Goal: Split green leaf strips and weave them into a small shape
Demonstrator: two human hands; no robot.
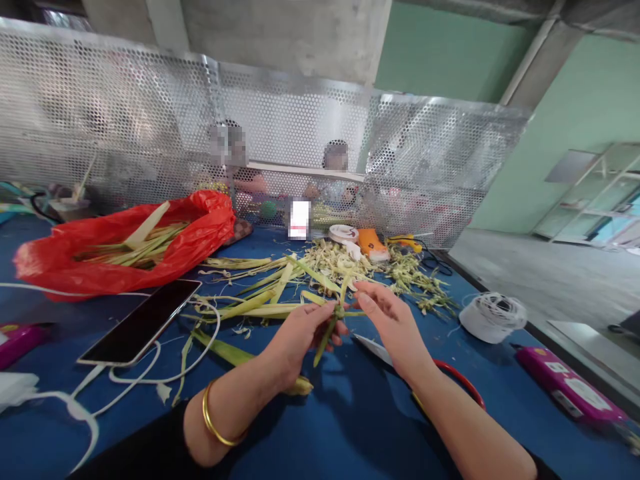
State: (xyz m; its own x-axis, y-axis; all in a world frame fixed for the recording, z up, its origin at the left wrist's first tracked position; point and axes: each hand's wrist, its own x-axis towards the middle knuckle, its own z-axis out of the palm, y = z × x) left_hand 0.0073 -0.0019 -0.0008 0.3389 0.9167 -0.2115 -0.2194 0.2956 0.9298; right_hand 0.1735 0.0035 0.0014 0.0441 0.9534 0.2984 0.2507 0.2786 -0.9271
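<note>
My left hand (305, 333), with a gold bangle on its wrist, pinches a small green plant piece (327, 337) with a knotted top. Close to the right of that top is my right hand (387, 317), its thumb and fingertips drawn together; whatever lies between them is too small to make out. Long pale green leaf strips (270, 310) lie on the blue table behind the hands. Scissors with a red handle (463, 381) rest partly under my right forearm. A wider green leaf (225, 350) lies beside my left forearm.
At left are a red plastic bag (200, 230) of leaves and a phone (143, 323) with white cables. Leaf scraps (325, 260) are heaped behind. To the right sit a white string roll (493, 317) and a purple package (570, 387). People are visible beyond a perforated metal screen (295, 107).
</note>
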